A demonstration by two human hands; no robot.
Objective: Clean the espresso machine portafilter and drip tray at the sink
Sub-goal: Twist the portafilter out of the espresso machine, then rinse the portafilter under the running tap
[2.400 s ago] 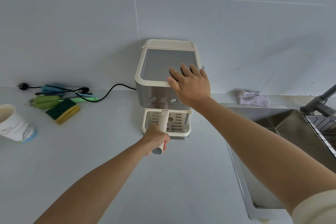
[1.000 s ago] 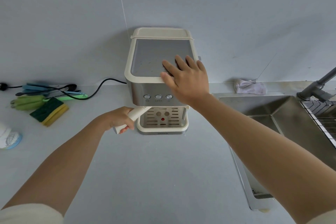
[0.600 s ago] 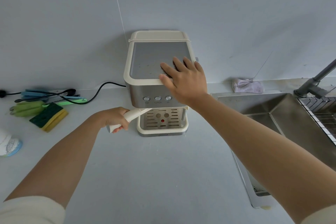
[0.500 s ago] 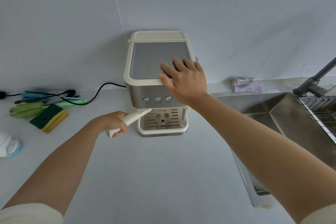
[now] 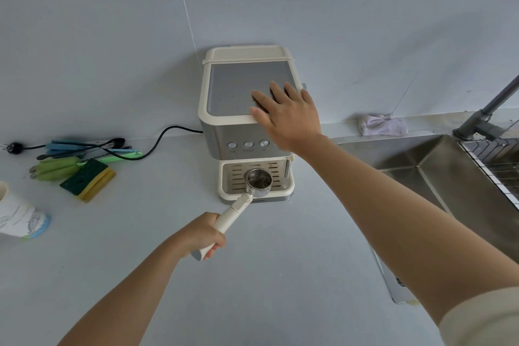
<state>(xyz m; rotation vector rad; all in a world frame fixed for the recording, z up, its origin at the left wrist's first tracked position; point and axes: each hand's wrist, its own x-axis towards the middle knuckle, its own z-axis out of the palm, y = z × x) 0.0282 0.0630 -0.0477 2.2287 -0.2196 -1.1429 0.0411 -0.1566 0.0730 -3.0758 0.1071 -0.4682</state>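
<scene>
- The left hand (image 5: 203, 234), just below the frame's centre, has its fingers curled tight round the cream handle of the portafilter (image 5: 241, 205).
- The portafilter's metal basket faces up, dark residue inside, held over the front of the drip tray (image 5: 233, 180).
- The right hand (image 5: 289, 118) lies flat with its fingers straight and spread on the grey top of the espresso machine (image 5: 238, 87), at its right front corner.
- The machine stands on the counter (image 5: 280, 275) against the wall, mid-frame.
- The sink (image 5: 438, 177) sits at the right edge, with a faucet (image 5: 483, 118) and a crumpled cloth (image 5: 382, 125) behind it.
- At the left lie a green-and-yellow sponge (image 5: 87, 182), some utensils (image 5: 84, 147) and a paper cup (image 5: 19, 219).
</scene>
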